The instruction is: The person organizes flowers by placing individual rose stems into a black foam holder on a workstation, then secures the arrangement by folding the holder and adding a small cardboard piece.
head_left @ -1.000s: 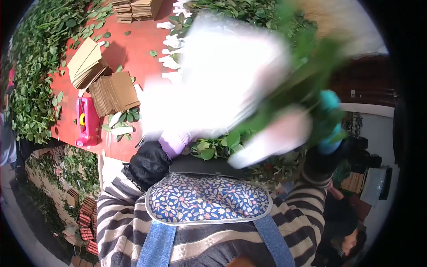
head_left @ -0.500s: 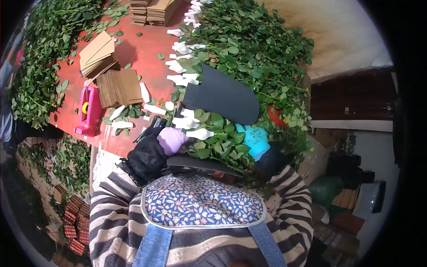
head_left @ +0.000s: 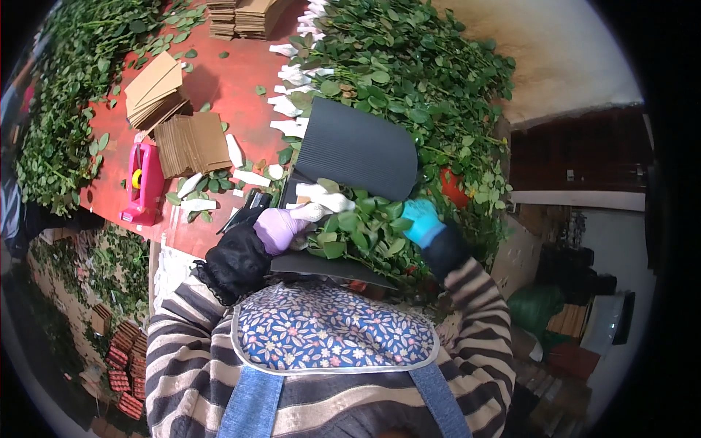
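Observation:
In front of me lies a small bunch of leafy rose stems [head_left: 354,231] with white-sleeved flower heads [head_left: 321,202] at its left end. My left hand [head_left: 279,231], in a lilac glove and black cuff, is closed at the heads; its fingertips are partly hidden. At the bunch's right side my right hand [head_left: 422,223], gloved in turquoise, has its fingers curled against the stems. A ribbed dark grey sheet [head_left: 358,150] stands raised behind the bunch. Its near part [head_left: 328,267] shows below the leaves.
A pink tape dispenser [head_left: 146,182], cardboard pieces [head_left: 191,144] and loose white sleeves [head_left: 252,178] lie on the red table [head_left: 219,80]. Beside my left hand is a black tool [head_left: 252,206]. Many leafy stems [head_left: 423,80] are heaped at the far right, more greenery [head_left: 66,109] at the left.
The white-sleeved heads have drawn closer together and slightly right. The raised sheet has opened out leftward, showing more of its ribbed face. My right hand's fingers have turned and curled in.

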A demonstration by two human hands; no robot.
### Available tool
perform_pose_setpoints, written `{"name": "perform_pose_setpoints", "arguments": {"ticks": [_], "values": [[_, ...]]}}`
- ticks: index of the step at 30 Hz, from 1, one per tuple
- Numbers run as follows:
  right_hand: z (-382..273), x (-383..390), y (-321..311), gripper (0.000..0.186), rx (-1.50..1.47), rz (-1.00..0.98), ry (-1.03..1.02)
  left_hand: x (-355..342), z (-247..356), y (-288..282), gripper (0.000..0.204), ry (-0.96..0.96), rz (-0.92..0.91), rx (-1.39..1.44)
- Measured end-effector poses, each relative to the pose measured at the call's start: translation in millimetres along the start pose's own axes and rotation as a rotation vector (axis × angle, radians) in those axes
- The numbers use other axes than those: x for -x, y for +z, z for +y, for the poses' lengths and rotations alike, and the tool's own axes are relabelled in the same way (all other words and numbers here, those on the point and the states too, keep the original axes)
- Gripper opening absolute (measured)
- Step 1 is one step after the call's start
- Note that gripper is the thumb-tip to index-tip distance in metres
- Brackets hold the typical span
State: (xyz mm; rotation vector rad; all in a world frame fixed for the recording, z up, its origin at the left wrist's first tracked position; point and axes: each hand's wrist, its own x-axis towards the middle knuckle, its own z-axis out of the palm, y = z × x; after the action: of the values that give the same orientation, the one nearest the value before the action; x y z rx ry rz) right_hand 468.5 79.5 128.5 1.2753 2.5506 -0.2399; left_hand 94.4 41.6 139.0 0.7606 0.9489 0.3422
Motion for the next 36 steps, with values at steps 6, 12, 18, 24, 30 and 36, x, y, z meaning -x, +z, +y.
{"name": "perform_pose_setpoints", "arguments": {"ticks": [6, 12, 18, 24, 30, 36], "values": [[-1.7, -2.9, -0.8, 0.018, -0.020, -0.178, -0.028, -2.4, -3.6, 6.1, 0.052, -0.008, 0.023, -0.007], [-16.1, -5.4, -40.4, 0.014, -0.103, -0.301, -0.007, -6.2, 5.3, 6.9, 0.050, 0.032, -0.012, -0.126], [-4.0, -4.7, -12.6, 0.015, -0.221, -0.374, -0.110, -8.5, 11.1, 6.8, 0.047, 0.014, -0.004, -0.157], [4.5, -5.5, -13.5, 0.026, -0.490, -0.380, 0.027, -5.8, 12.4, 7.7, 0.045, -0.004, 0.017, -0.166], [48.9, 67.5, -55.3, 0.031, -0.163, -0.019, 0.029, -5.2, 13.5, 6.2, 0.045, -0.061, 0.042, -0.167], [39.0, 99.8, -206.7, 0.038, 0.195, 0.365, 0.319, -23.5, -6.8, -5.6, 0.045, -0.050, 0.020, -0.085]]}}
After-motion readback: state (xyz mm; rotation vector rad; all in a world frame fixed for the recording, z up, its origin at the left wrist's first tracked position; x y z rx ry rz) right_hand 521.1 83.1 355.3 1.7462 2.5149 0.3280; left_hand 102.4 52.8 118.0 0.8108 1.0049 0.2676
